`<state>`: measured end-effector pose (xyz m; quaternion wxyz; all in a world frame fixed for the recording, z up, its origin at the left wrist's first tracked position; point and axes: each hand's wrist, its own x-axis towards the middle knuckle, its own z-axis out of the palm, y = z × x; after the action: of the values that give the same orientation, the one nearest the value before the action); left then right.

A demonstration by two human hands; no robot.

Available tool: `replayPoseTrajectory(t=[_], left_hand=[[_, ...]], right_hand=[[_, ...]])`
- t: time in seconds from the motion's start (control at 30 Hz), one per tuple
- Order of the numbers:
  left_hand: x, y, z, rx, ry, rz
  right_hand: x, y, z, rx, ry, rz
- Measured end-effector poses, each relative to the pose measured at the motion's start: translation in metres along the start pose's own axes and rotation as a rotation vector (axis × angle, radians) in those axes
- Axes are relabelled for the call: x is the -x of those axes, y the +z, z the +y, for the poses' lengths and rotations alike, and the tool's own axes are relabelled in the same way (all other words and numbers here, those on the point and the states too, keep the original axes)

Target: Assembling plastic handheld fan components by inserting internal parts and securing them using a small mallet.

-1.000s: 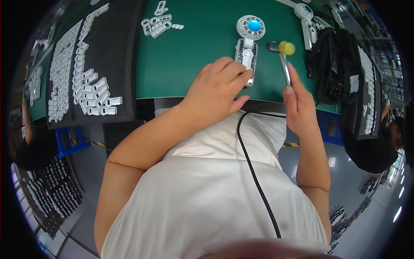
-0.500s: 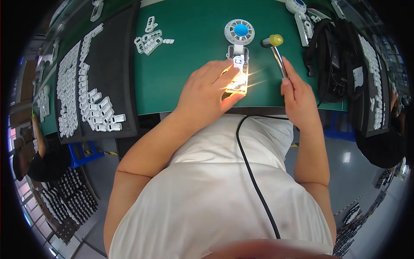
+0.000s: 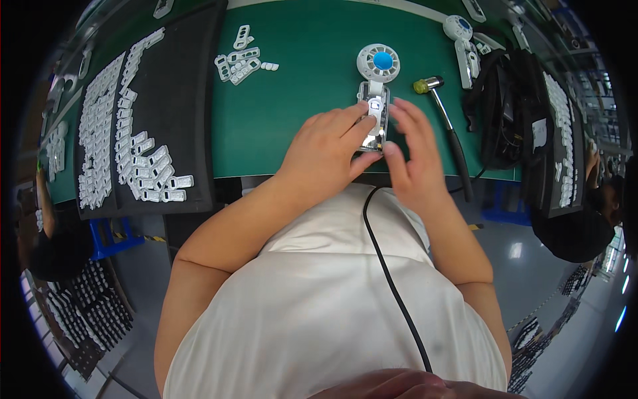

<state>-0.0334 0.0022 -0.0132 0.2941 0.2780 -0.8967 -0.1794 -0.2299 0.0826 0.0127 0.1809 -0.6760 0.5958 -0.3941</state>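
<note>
A small handheld fan (image 3: 379, 63) with a white round head and a blue centre lies on the green mat. Its clear handle casing (image 3: 383, 136) points toward me and has a white panel with a small dark window. My left hand (image 3: 325, 146) grips the handle from the left, fingertips on the panel and thumb at the lower end. Close along the handle's right side is my right hand (image 3: 415, 156), fingers apart and nothing in it; whether it touches the casing I cannot tell. A hammer (image 3: 438, 110) with a yellow-and-dark head rests to its right.
Loose white panels (image 3: 240, 63) lie at the back left of the mat. A black tray (image 3: 179, 100) with rows of white parts stands left. At right are another fan (image 3: 458, 28), a black bag (image 3: 505, 100) and another parts tray (image 3: 565, 133). A black cable (image 3: 392, 279) crosses my lap.
My right hand has let go of the hammer, which now lies on the mat, and has moved left to the fan. The bright glow in the fan's handle is gone.
</note>
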Motion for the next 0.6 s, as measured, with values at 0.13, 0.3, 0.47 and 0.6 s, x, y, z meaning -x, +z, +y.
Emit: replayPoseTrajectory(t=[0.13,0.3,0.47,0.6], left_hand=[[-0.001,-0.010,0.004,0.118,-0.090,-0.008],[0.000,-0.019,0.008,0.129,-0.052,-0.002],[0.008,-0.080,0.025,0.456,0.046,-0.023],[-0.038,-0.152,0.064,0.465,0.538,0.037]], right_hand=[[-0.001,0.012,0.008,0.081,-0.058,-0.027],[0.000,0.014,0.004,0.000,-0.016,-0.027],[-0.020,0.014,-0.002,0.277,-0.120,-0.165],[-0.042,0.005,0.003,0.377,-0.014,-0.169]])
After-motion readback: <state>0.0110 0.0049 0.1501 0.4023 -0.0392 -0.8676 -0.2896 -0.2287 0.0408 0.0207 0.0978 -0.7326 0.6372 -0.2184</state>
